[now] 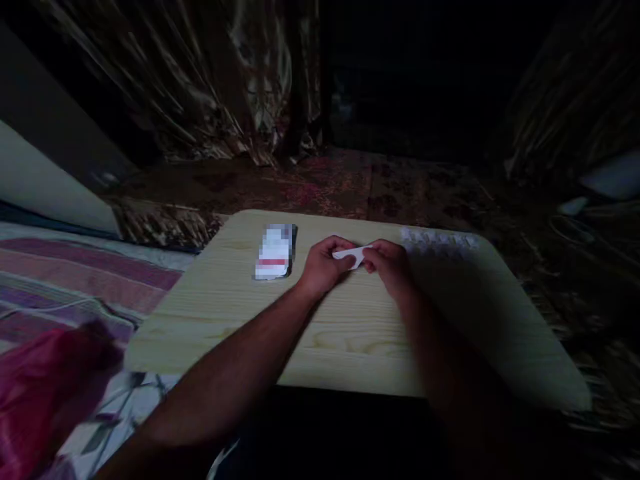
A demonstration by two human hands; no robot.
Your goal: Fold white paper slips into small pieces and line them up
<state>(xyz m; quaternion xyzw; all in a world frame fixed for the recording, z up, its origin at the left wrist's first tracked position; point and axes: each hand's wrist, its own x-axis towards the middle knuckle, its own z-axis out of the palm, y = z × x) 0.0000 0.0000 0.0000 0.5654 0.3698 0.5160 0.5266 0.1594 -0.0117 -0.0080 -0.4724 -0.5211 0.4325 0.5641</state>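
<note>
A small white piece of paper (356, 255), apparently folded into a narrow strip, is held just over the table between both hands. My left hand (324, 265) pinches its left end, thumb on top. At the other end, my right hand (391, 263) grips it between thumb and fingers. Left of my hands lies a white stack of paper or a pad (273, 248) with a red band, its print blurred. To the right of my right hand, several small white pieces (440, 241) lie in rows near the table's far edge; their exact shape is too dim to tell.
The low wooden table (220, 313) has rounded corners. A pink plastic bag (45, 393) sits at the lower left, near a striped cloth (100, 280) with a cable across it. Behind the table are a patterned carpet (320, 183) and hanging curtains (240, 73).
</note>
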